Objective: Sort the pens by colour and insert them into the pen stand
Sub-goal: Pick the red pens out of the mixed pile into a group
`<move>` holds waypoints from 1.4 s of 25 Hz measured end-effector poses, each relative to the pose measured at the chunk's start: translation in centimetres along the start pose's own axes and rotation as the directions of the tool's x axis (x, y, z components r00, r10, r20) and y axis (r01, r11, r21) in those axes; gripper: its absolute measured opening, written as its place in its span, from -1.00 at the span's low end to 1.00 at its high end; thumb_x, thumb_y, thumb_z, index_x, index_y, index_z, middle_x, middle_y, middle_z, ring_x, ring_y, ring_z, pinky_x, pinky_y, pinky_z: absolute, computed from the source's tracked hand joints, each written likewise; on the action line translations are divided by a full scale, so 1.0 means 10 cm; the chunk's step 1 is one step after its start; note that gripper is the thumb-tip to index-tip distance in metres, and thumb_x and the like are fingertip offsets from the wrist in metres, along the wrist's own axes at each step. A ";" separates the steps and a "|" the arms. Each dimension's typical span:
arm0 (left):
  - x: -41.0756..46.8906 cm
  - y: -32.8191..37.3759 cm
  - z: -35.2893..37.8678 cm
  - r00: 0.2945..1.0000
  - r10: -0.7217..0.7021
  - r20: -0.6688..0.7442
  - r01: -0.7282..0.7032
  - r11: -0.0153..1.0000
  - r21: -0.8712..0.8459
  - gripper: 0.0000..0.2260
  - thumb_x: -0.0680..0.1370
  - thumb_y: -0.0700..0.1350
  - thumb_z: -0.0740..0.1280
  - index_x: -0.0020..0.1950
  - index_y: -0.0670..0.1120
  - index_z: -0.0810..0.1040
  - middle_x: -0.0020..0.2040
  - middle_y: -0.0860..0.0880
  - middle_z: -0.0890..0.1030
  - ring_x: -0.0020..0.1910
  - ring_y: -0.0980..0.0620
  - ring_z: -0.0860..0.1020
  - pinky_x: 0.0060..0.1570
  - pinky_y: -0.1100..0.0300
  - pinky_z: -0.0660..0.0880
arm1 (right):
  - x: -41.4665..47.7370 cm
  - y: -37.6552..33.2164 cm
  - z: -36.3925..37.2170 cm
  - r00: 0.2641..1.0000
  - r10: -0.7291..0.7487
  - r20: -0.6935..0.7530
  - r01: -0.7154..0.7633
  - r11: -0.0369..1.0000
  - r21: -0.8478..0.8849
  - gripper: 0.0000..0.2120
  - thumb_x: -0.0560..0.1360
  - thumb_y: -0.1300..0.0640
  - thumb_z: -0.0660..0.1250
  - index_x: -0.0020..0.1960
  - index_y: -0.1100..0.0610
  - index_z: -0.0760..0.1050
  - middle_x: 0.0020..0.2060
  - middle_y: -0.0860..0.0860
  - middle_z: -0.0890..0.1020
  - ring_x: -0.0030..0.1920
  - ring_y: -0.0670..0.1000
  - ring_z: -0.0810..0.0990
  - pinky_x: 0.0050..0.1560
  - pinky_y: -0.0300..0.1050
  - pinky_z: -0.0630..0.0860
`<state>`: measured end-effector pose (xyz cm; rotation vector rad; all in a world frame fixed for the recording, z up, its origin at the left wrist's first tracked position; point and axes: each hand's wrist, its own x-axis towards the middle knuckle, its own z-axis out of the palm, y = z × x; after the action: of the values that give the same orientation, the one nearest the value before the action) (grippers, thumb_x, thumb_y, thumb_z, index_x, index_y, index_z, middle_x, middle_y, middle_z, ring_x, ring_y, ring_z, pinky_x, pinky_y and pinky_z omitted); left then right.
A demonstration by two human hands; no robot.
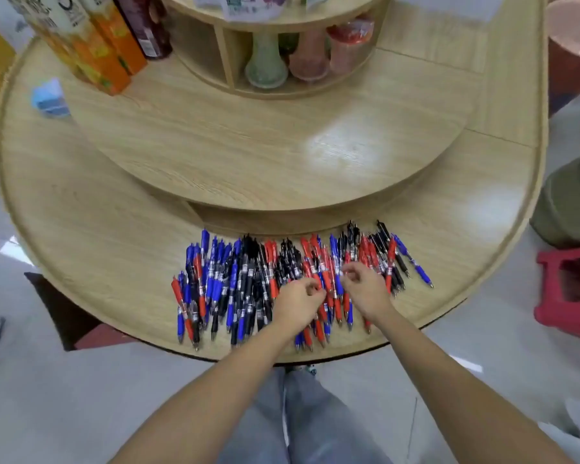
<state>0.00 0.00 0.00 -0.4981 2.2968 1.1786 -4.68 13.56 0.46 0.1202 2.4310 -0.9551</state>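
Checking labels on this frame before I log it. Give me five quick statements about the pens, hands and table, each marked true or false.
1. The pens lie in a mixed spread of blue, black and red on the lower tier of the table. True.
2. Both hands are over the pens. True: the left hand and right hand sit over the red-heavy middle of the spread.
3. The pens are already sorted into three separate piles. False: the colours are still intermingled.
4. A pen stand stands beside the pens. False: none is visible near them.
5. The orange cartons stand at the near table edge. False: they stand far left, on the raised tier.
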 end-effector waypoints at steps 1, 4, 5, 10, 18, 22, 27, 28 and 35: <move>0.12 0.01 0.06 0.999 -0.016 -0.033 0.017 0.998 0.058 -0.78 0.54 0.06 0.31 0.07 -0.04 0.59 -0.17 0.03 0.65 -0.40 0.12 0.49 -0.34 0.23 0.49 | 0.12 0.00 0.07 1.000 -0.016 0.002 0.016 0.999 -0.030 -0.76 0.57 0.16 0.25 0.21 0.18 0.46 -0.12 -0.02 0.58 -0.30 -0.08 0.51 -0.32 -0.25 0.47; 0.29 0.00 0.20 0.984 -0.094 -0.149 0.129 0.960 0.248 -0.69 0.46 0.16 0.37 0.01 -0.04 0.48 -0.24 -0.01 0.62 -0.30 0.03 0.59 -0.37 0.18 0.53 | 0.28 -0.01 0.24 1.000 0.017 -0.007 -0.017 0.992 -0.122 -0.78 0.56 0.10 0.28 0.13 0.21 0.50 -0.19 0.01 0.59 -0.23 -0.03 0.56 -0.23 -0.19 0.51; 0.31 -0.01 0.25 0.983 -0.098 -0.154 0.138 0.950 0.280 -0.69 0.47 0.13 0.37 0.02 -0.07 0.45 -0.23 -0.03 0.61 -0.28 0.00 0.60 -0.37 0.16 0.53 | 0.31 0.00 0.30 1.000 0.027 -0.015 -0.029 0.990 -0.138 -0.78 0.55 0.09 0.30 0.10 0.21 0.52 -0.18 0.04 0.62 -0.20 0.00 0.59 -0.18 -0.14 0.54; 0.44 0.01 0.28 0.981 -0.082 -0.173 0.145 0.911 0.386 -0.78 0.53 -0.04 0.35 -0.02 -0.16 0.43 -0.24 -0.05 0.54 -0.28 -0.03 0.57 -0.39 0.14 0.49 | 0.39 0.04 0.41 0.997 0.075 0.023 -0.066 0.955 -0.289 -0.91 0.51 0.18 0.35 -0.10 0.21 0.52 -0.18 0.06 0.67 -0.17 0.03 0.65 -0.16 -0.04 0.61; 0.45 0.01 0.15 0.957 -0.255 -0.137 0.273 0.952 0.135 -0.78 0.39 -0.27 0.34 -0.42 -0.12 0.40 -0.51 0.00 0.36 -0.55 0.07 0.32 -0.58 0.25 0.32 | 0.41 0.00 0.35 0.992 0.122 0.032 -0.111 0.965 -0.239 -0.70 0.42 0.29 0.34 -0.42 0.17 0.32 -0.52 0.02 0.38 -0.52 -0.04 0.34 -0.51 -0.22 0.35; 0.09 0.06 -0.13 0.973 -0.204 -0.112 0.199 0.979 -0.052 -0.79 0.44 -0.19 0.40 -0.38 -0.01 0.51 -0.41 0.01 0.57 -0.44 0.11 0.51 -0.32 0.29 0.54 | 0.11 -0.06 0.06 0.992 0.050 0.119 -0.053 0.998 0.026 -0.98 0.41 0.25 0.38 -0.19 0.20 0.58 -0.39 -0.01 0.59 -0.41 -0.08 0.50 -0.33 -0.29 0.50; -0.50 0.05 -0.75 0.976 -0.122 -0.179 0.092 0.982 -0.168 -0.85 0.46 -0.16 0.44 -0.16 0.08 0.53 -0.24 0.04 0.64 -0.25 0.18 0.58 -0.21 0.47 0.49 | -0.38 -0.50 -0.21 0.987 -0.040 0.157 0.007 0.978 0.210 -0.91 0.42 0.24 0.42 -0.12 0.09 0.59 -0.27 -0.03 0.63 -0.23 -0.07 0.60 -0.18 -0.32 0.56; -0.50 0.07 -0.90 0.971 -0.112 -0.210 0.073 0.980 -0.186 -0.84 0.46 -0.16 0.44 -0.14 0.08 0.52 -0.23 0.05 0.63 -0.26 0.19 0.57 -0.27 0.50 0.47 | -0.35 -0.67 -0.22 0.988 -0.065 0.139 0.028 0.967 0.253 -0.91 0.42 0.24 0.42 -0.11 0.08 0.59 -0.26 -0.03 0.64 -0.23 -0.08 0.61 -0.17 -0.31 0.57; 0.35 0.21 -1.94 0.893 -0.011 -0.450 -0.045 0.992 -0.114 -0.88 0.43 -0.13 0.47 -0.05 -0.07 0.65 -0.25 0.08 0.64 -0.22 0.13 0.61 -0.08 0.20 0.55 | 0.55 -1.93 0.06 0.996 -0.082 -0.037 0.090 0.937 0.339 -0.89 0.41 0.26 0.42 -0.25 0.11 0.59 -0.31 0.09 0.68 -0.26 0.07 0.67 -0.13 0.00 0.64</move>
<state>-9.14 -15.20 8.90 -0.8800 2.6246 1.3282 -14.25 -1.85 9.09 0.1472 2.2840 -1.4157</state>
